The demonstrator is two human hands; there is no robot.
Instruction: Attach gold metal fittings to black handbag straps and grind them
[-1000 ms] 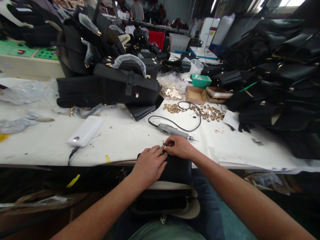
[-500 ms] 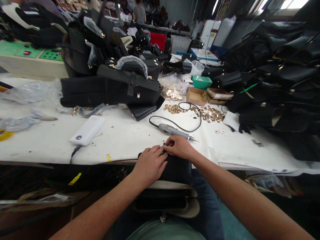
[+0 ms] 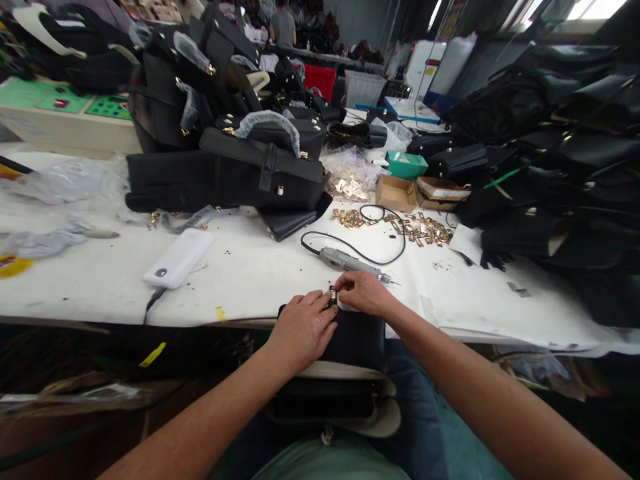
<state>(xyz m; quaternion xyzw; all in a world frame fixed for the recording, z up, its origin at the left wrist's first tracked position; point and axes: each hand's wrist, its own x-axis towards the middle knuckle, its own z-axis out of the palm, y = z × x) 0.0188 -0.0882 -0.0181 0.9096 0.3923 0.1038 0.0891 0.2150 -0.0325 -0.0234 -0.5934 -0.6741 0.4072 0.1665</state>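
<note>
A black handbag [image 3: 357, 333] lies over my lap and against the table edge, its pale-lined opening toward me. On its flap sits a small gold metal fitting [image 3: 333, 294]. My left hand [image 3: 303, 327] rests palm down on the flap, fingers stretched out and fingertips beside the fitting. From the other side, my right hand [image 3: 363, 292] has thumb and forefinger pinched at the fitting's right edge; its other fingers are curled. Just beyond my right hand lies a grey electric screwdriver [image 3: 350, 262], its bit pointing right.
Loose gold fittings [image 3: 427, 230] are scattered behind the screwdriver's looped cable, near an open cardboard box [image 3: 395, 193]. A white power bank [image 3: 180, 259] with a cable lies at left. Black bags [image 3: 265, 167] are piled behind, and more bags [image 3: 555, 160] are stacked at right.
My right fingertips have shifted slightly right, so more of the gold fitting shows. My left hand stays on the flap. The whole view has moved slightly.
</note>
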